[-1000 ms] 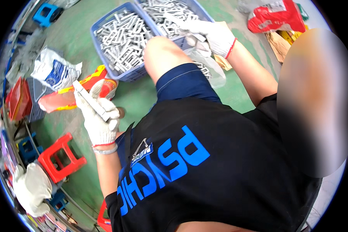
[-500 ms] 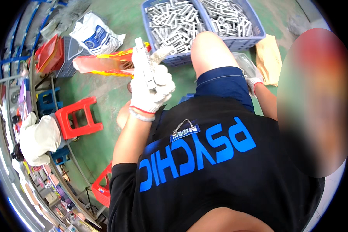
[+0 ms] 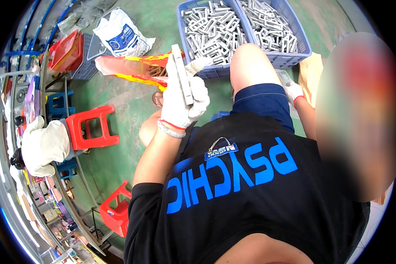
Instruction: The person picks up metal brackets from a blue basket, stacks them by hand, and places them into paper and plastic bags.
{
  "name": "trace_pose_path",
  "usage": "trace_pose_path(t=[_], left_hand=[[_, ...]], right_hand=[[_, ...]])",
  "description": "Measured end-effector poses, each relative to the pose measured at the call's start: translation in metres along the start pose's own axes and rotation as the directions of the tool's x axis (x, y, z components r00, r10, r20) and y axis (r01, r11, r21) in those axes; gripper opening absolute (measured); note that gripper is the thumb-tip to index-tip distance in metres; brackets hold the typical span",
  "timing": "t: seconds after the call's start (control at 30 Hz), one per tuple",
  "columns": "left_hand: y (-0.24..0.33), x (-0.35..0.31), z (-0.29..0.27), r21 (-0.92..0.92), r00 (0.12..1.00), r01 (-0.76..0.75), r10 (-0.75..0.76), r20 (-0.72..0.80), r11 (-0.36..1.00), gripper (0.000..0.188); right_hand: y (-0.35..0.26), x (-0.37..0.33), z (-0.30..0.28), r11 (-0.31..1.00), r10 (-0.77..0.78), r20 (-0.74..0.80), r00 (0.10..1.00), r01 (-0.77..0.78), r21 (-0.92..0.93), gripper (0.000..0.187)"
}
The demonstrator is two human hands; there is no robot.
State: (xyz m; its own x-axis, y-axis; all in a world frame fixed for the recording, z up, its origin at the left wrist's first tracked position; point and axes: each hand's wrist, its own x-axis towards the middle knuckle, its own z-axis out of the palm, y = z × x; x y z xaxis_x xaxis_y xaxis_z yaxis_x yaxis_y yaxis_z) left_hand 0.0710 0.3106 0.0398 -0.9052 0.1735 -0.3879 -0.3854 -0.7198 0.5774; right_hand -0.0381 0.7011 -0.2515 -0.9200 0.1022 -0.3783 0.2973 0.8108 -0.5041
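Note:
My left hand (image 3: 174, 103), in a white knit glove with a red cuff edge, is raised before my knees. It is closed on a slim, silver-grey rectangular metal piece (image 3: 183, 78), held nearly upright, tilted slightly left at its top. Thumb and fingers press on the piece's lower part. Low beside my right thigh is my right hand (image 3: 293, 91), also gloved, against a clear plastic bag (image 3: 283, 76); its fingers are too small and covered to read. Similar metal pieces (image 3: 213, 31) fill a blue plastic crate (image 3: 207, 73) beyond my knees.
A second blue crate (image 3: 290, 58) of such pieces adjoins the first. Left of them lie a red-and-yellow plastic bag (image 3: 127, 66) and a white sack (image 3: 125, 39). Red stools (image 3: 92, 127) stand leftward, near a person in white (image 3: 46, 147) at a bench. Brown paper (image 3: 311, 75) lies right.
The view has shifted, so the crates and bags sit farther right and slightly lower. The metal piece has turned in my left hand, showing a plainer face. My right hand stays by the clear bag.

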Motion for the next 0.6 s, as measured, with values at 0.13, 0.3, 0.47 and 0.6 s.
trace_pose_path(t=[0.13,0.3,0.47,0.6], left_hand=[[0.001,-0.006,0.002,0.035,0.997,-0.02,0.022,-0.072,0.999,0.074],[0.003,-0.01,0.007,0.137,0.98,-0.049,0.074,-0.186,0.989,0.077],[0.01,-0.019,0.003,0.297,0.969,-0.084,0.147,-0.198,0.951,0.079],[0.011,-0.022,-0.004,0.361,0.961,-0.129,0.207,-0.184,0.924,0.078]], right_hand=[[-0.085,-0.021,-0.041,0.895,0.066,-0.03,0.997,-0.046,0.443,0.051],[-0.153,-0.024,-0.081,0.829,-0.235,-0.149,0.96,0.278,0.485,0.05],[-0.25,-0.075,-0.104,0.68,-0.545,-0.146,0.825,0.537,0.499,0.053],[-0.309,-0.117,-0.115,0.585,-0.65,0.173,0.74,0.341,0.736,0.055]])
